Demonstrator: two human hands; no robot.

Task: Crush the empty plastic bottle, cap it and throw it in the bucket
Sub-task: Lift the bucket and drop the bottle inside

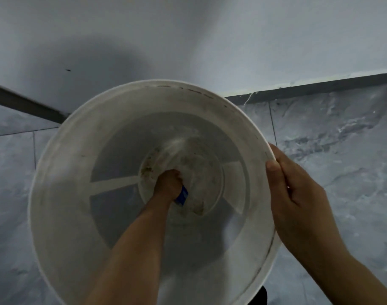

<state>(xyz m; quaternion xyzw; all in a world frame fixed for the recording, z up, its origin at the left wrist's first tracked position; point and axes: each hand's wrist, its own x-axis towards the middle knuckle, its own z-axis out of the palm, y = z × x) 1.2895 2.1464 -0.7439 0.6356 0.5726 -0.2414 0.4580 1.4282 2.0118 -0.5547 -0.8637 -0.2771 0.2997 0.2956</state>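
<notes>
Bottle [182,195], blue label, mostly hidden

A pale grey wall [188,29] is met by a dark skirting strip [320,88]. Grey marbled floor tiles [342,150] are laid below, with thin dark joints.

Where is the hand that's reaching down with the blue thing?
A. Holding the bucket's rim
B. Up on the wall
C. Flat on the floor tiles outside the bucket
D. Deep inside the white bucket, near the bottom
D. The left hand is down at the bottom of the white bucket, closed around something with a blue label, while the right hand grips the rim.
</notes>
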